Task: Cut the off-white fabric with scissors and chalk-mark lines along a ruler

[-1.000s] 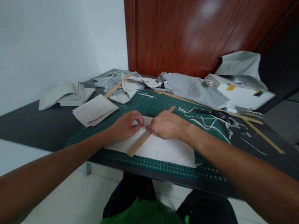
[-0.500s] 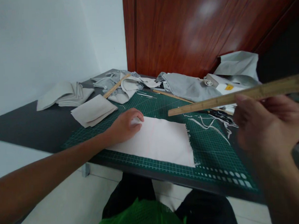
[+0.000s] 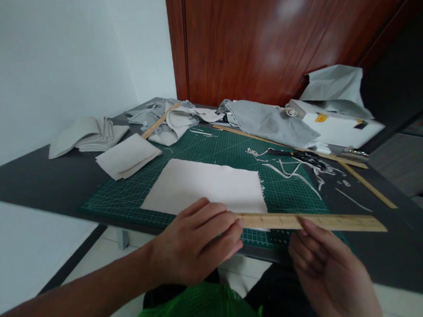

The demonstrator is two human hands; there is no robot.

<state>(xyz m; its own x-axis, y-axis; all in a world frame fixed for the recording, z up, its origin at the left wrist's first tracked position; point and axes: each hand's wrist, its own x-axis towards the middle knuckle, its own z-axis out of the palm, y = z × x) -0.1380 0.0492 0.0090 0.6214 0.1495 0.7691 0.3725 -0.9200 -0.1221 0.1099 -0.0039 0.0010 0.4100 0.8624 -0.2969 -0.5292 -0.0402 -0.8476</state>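
Observation:
A wooden ruler [image 3: 271,220] lies crosswise between my two hands, above the near edge of a white piece of fabric [image 3: 205,182]. My left hand [image 3: 205,239] is closed around the ruler's left end, which the fingers hide. Farther right, my right hand [image 3: 323,252] pinches the ruler's lower edge between thumb and fingers. Its free right end juts out past that hand. The fabric rests flat on a green cutting mat [image 3: 225,146], and its right edge is frayed.
Folded fabric [image 3: 128,155] and a stack of cloth [image 3: 93,134] are at the left. Grey cloth [image 3: 269,120] and a white box [image 3: 351,127] stand at the back. Black-handled scissors [image 3: 303,157], cut strips [image 3: 290,173] and another wooden ruler [image 3: 369,183] lie at the right.
My right hand has brought the ruler down and left to the near side of the fabric. The left hand has let go of the fabric's far corner and taken the ruler's left end.

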